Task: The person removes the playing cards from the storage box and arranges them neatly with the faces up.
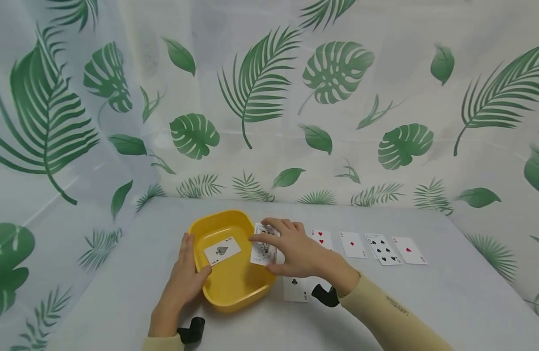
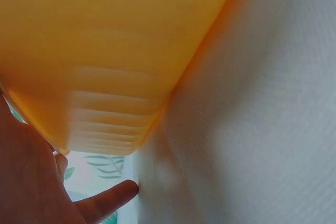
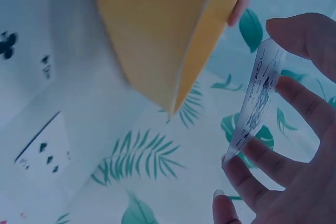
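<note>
A yellow plastic basin (image 1: 242, 279) stands tilted to one side in the head view, with an ace of spades (image 1: 227, 247) lying face up on its floor. My left hand (image 1: 183, 275) grips the basin's left side, thumb over the rim and fingers along the outside. In the left wrist view the basin's ribbed outer wall (image 2: 110, 108) fills the upper left. Over the basin's right rim, my right hand (image 1: 301, 247) holds a joker card (image 1: 258, 257) by its edges between thumb and fingers. The right wrist view shows the joker (image 3: 257, 95) nearly edge-on.
Right of the basin, a row of face-up cards has a hearts card (image 1: 321, 237), an ace of diamonds (image 1: 352, 245), overlapping spades cards (image 1: 385, 251) and an ace of hearts (image 1: 409, 250). A clubs card (image 1: 295, 292) lies below my right hand. A leaf-print curtain (image 1: 269, 161) hangs behind.
</note>
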A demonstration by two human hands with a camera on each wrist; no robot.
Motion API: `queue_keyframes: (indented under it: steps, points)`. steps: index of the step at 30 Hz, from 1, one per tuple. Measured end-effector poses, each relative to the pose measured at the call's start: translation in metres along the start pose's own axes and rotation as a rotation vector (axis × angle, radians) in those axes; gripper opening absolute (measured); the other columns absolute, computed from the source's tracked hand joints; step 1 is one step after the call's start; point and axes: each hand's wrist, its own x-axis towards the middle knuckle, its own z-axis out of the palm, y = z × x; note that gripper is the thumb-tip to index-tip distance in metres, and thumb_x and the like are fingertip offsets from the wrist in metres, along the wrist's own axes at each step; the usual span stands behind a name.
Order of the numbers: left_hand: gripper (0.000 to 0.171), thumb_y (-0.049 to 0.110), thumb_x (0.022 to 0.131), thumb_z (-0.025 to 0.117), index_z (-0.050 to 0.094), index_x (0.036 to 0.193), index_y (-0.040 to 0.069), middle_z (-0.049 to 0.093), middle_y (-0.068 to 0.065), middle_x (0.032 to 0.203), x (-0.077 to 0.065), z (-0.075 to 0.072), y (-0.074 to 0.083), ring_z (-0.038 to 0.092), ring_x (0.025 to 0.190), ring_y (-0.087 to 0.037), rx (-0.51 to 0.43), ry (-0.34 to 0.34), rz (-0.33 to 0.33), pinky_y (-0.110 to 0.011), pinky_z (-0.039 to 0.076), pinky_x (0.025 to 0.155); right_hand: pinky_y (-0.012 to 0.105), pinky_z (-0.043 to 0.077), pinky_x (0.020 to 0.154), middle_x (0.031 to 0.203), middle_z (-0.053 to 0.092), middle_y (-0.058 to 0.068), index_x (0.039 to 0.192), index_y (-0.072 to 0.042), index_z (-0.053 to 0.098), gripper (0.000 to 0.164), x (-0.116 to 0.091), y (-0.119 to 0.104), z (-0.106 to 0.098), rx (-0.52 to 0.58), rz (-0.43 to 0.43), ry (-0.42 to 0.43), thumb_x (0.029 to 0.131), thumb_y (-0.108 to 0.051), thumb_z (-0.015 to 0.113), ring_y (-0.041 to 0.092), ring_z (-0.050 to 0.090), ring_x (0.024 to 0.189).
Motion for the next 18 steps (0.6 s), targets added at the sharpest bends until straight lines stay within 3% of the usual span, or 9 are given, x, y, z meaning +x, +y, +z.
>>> queue_keyframes:
  steps: [9,18]
  points:
    - [0.095,0.021,0.092,0.055,-0.008,0.161,0.008,-0.015,-0.012,0.168,-0.001,-0.003,-0.001,0.016,0.147,-0.048,0.002,-0.014,-0.012,-0.061,0.016,0.115,0.060,0.030,0.101,0.155,0.036,0.012,0.142,-0.031,0.056,0.060,-0.036,0.015,-0.003,-0.019,0.004,0.035,0.086,-0.030,0.077,0.037,0.034,0.137]
    - [0.096,0.022,0.092,0.055,-0.010,0.161,0.009,-0.016,-0.010,0.168,0.000,0.000,0.001,0.016,0.147,-0.048,-0.001,-0.016,-0.015,-0.062,0.017,0.114,0.060,0.029,0.101,0.154,0.038,0.012,0.143,-0.031,0.055,0.063,-0.072,0.037,0.001,-0.029,0.061,-0.018,0.084,-0.027,0.077,0.038,0.037,0.136]
